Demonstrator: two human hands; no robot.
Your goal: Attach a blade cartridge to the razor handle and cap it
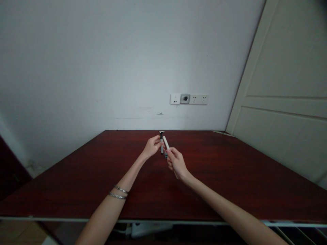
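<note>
Over the middle of the dark red table, my left hand (151, 147) pinches a razor (161, 144) by its grey and black handle. The razor stands upright with its T-shaped head at the top. Just to the right, my right hand (177, 162) is closed around a slim white stick-like thing (166, 143). Its upper end tilts left and comes close to the razor; whether they touch I cannot tell. Between the hands shows a small dark and pale piece (166, 155), too small to name. My right fingers partly hide the white thing's lower part.
The red-brown table (102, 163) reaches back to a pale wall. Wall sockets (199, 99) sit above its far edge. A whitish panelled door (286, 102) stands along the right side. Below the front edge, a white object (150, 229) lies in a dark space.
</note>
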